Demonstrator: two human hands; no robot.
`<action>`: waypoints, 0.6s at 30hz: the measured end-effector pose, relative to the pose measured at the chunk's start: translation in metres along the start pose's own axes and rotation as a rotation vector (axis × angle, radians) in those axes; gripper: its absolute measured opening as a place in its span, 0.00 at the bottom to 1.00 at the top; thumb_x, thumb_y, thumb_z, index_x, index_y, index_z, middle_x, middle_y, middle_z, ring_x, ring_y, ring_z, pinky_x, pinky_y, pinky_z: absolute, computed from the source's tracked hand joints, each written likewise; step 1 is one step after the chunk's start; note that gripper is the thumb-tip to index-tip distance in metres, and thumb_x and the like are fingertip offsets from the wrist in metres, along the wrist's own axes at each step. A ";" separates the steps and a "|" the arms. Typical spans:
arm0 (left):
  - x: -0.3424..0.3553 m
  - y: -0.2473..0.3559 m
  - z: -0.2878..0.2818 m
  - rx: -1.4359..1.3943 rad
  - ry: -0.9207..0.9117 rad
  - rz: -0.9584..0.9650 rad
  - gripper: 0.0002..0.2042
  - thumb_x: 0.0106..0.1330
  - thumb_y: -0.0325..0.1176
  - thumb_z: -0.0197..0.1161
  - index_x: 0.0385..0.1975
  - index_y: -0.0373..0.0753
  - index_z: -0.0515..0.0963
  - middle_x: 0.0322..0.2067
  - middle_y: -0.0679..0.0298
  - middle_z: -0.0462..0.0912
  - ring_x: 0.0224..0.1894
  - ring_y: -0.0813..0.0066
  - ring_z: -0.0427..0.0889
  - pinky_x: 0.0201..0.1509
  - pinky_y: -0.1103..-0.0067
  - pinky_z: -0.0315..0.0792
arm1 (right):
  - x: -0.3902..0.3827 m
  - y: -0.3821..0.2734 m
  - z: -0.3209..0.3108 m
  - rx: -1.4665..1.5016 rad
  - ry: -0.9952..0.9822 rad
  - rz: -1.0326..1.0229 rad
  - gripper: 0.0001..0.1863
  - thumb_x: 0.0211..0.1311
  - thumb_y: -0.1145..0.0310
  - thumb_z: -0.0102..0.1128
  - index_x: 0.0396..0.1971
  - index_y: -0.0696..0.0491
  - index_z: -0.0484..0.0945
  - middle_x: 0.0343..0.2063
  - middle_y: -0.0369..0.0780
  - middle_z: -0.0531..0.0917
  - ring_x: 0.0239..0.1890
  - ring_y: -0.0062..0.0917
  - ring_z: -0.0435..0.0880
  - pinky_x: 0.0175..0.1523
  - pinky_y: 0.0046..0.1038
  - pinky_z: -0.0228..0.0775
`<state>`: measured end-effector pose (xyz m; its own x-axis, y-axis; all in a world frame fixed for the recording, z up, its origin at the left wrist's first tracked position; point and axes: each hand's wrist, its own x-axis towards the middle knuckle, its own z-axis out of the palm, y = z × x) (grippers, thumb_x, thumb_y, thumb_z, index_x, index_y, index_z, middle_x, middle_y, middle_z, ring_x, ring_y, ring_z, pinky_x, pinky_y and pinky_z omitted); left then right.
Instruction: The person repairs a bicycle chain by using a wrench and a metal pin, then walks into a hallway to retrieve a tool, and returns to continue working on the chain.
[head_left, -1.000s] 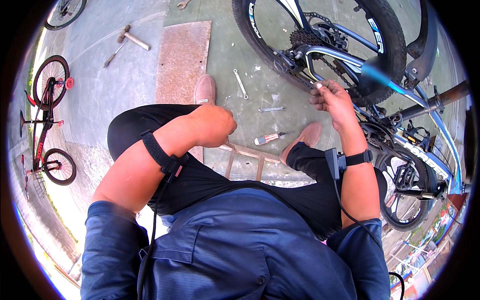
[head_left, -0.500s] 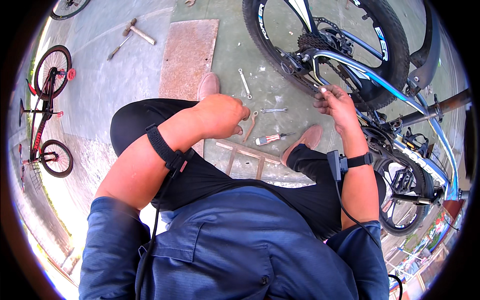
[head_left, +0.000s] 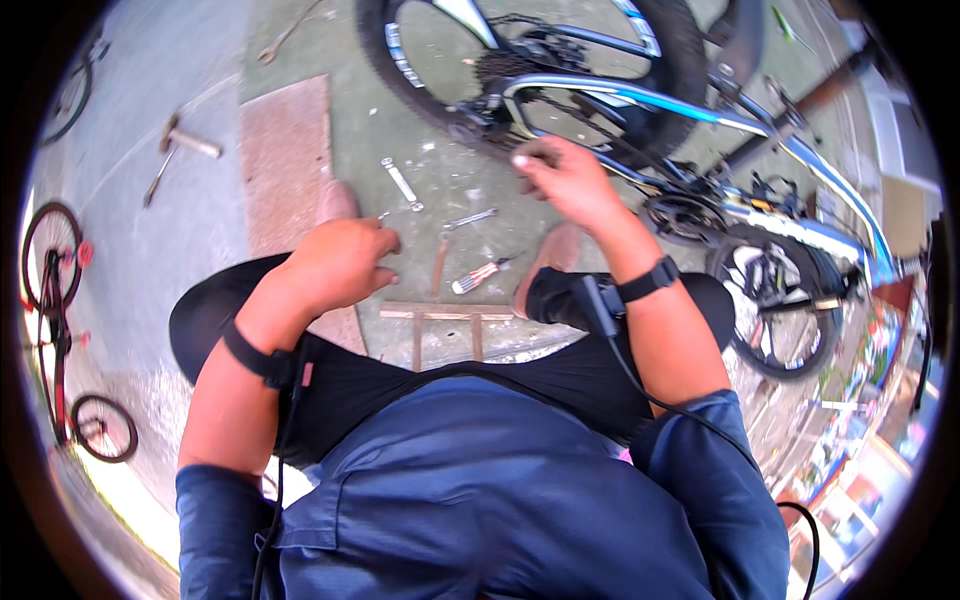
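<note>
My left hand (head_left: 362, 262) hangs over the floor, fingers curled but apart, nothing visible between them, left of a rusty wrench (head_left: 439, 265). My right hand (head_left: 545, 172) is raised beside the bicycle's rear drivetrain (head_left: 505, 115), thumb and finger close around something too small and blurred to make out; whether it touches the bicycle I cannot tell. Two silver wrenches (head_left: 401, 184) and a screwdriver with a flag-patterned handle (head_left: 475, 279) lie between and below my hands. The silver-blue bicycle (head_left: 640, 95) fills the upper right, its frame by a dark pole (head_left: 845, 75).
A wooden frame (head_left: 430, 310) lies between my feet. A hammer (head_left: 195, 142), slim tool (head_left: 158, 178) and another wrench (head_left: 275, 45) lie upper left. A rusty board (head_left: 285, 120) is under my left foot. Red-and-black (head_left: 55, 330) and dark (head_left: 70, 95) bicycles stand at the far left.
The view has shifted and turned. My left hand has drawn left, away from the rusty wrench, which it covered a second ago. My right hand has moved slightly left along the bicycle.
</note>
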<state>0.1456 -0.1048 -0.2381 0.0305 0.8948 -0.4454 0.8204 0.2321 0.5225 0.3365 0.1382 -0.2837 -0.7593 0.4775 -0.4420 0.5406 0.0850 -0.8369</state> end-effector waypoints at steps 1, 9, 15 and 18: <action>0.001 0.003 -0.003 -0.019 -0.006 -0.005 0.14 0.50 0.35 0.67 0.33 0.36 0.77 0.29 0.48 0.79 0.35 0.48 0.79 0.39 0.62 0.72 | -0.006 -0.011 0.005 0.030 0.083 -0.113 0.11 0.59 0.64 0.62 0.35 0.56 0.80 0.24 0.39 0.81 0.27 0.22 0.80 0.33 0.26 0.71; 0.011 0.020 -0.006 0.044 -0.096 -0.056 0.15 0.51 0.35 0.66 0.37 0.35 0.78 0.33 0.51 0.81 0.38 0.51 0.80 0.43 0.64 0.73 | -0.080 -0.089 -0.003 -0.035 0.075 -0.420 0.11 0.61 0.67 0.62 0.37 0.58 0.77 0.26 0.36 0.79 0.28 0.16 0.77 0.34 0.21 0.71; 0.011 0.039 -0.004 0.093 -0.093 -0.082 0.16 0.52 0.36 0.66 0.38 0.35 0.78 0.33 0.51 0.80 0.38 0.50 0.80 0.43 0.64 0.73 | -0.091 -0.053 0.012 0.031 0.090 -0.334 0.13 0.60 0.64 0.63 0.38 0.59 0.77 0.27 0.40 0.82 0.29 0.21 0.80 0.35 0.24 0.73; 0.012 0.046 -0.002 0.110 -0.097 -0.071 0.16 0.52 0.36 0.66 0.38 0.35 0.78 0.33 0.51 0.80 0.39 0.50 0.80 0.43 0.64 0.73 | -0.086 -0.042 0.018 -0.048 0.115 -0.355 0.14 0.59 0.64 0.62 0.38 0.59 0.77 0.28 0.43 0.83 0.31 0.26 0.83 0.36 0.27 0.73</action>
<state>0.1826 -0.0827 -0.2175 0.0210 0.8356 -0.5490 0.8800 0.2452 0.4068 0.3724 0.0779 -0.2162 -0.8584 0.5057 -0.0856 0.2692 0.3022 -0.9144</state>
